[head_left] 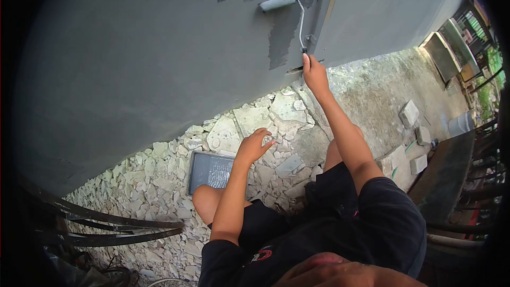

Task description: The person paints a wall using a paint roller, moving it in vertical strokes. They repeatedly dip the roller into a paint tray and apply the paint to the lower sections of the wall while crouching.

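My right hand (315,74) is wrapped round the dark handle of a paint roller (278,3), whose pale sleeve rests against the grey wall (159,64). Darker, wet-looking paint patches (281,42) show on the wall below the sleeve and along the top of the view. My left hand (255,145) hovers over the rubble with nothing in it, its fingers apart and slightly bent. Beside my left forearm lies a grey paint tray (202,170) with a ribbed, wet-looking floor, partly hidden by my arm and knee.
Broken stone rubble (154,180) covers the ground along the wall. Curved dark bars (122,226) jut in at lower left. To the right are a concrete floor (366,90), loose blocks (409,114), a white bucket (461,123) and a dark board (443,175).
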`<state>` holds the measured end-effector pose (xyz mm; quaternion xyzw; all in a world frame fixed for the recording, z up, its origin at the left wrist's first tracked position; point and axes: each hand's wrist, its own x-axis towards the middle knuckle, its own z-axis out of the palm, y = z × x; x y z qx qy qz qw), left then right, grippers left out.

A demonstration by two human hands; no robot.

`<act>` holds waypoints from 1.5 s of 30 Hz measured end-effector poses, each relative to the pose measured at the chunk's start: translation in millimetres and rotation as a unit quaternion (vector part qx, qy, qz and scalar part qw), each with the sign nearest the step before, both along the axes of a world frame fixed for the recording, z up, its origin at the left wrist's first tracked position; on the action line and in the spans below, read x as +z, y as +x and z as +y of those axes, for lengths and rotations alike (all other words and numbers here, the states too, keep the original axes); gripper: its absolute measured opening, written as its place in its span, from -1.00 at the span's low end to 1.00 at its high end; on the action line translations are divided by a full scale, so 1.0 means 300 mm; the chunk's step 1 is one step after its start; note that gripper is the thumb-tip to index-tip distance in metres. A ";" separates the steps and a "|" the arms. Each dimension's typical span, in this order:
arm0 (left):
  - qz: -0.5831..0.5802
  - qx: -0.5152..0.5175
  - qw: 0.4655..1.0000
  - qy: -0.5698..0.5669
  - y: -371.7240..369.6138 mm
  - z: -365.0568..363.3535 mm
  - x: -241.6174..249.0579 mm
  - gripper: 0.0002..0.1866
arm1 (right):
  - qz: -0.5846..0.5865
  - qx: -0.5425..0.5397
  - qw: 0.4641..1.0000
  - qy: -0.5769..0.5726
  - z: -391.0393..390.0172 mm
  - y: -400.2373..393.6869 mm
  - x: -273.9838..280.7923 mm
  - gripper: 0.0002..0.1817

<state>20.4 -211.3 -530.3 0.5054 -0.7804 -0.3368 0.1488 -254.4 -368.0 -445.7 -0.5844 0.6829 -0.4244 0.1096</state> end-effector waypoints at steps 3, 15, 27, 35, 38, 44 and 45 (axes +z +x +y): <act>0.000 0.001 1.000 0.013 0.009 -0.005 0.014 -0.52 | -0.012 0.010 0.999 -0.041 -0.031 0.032 0.188 -0.46; 0.026 0.006 1.000 -0.006 0.055 -0.008 -0.028 -0.54 | -0.200 0.130 0.963 -0.126 -0.031 0.165 0.689 -0.41; 0.019 -0.011 1.000 -0.023 0.068 -0.035 -0.040 -0.50 | -0.105 0.107 0.972 -0.183 -0.282 0.288 0.806 -0.50; 0.019 0.010 1.000 0.017 0.092 -0.042 -0.042 -0.46 | -0.071 0.074 0.982 -0.160 -0.223 0.315 0.347 -0.52; 0.018 0.007 1.000 0.015 0.096 -0.046 -0.046 -0.46 | -0.073 0.068 0.989 -0.110 -0.178 0.324 0.135 -0.50; 0.007 0.005 1.000 0.015 0.096 -0.043 -0.037 -0.46 | -0.066 0.052 0.995 -0.048 -0.064 0.335 -0.286 -0.52; 0.008 0.006 1.000 0.007 0.095 -0.041 -0.037 -0.46 | -0.063 0.054 0.996 -0.033 -0.040 0.334 -0.349 -0.53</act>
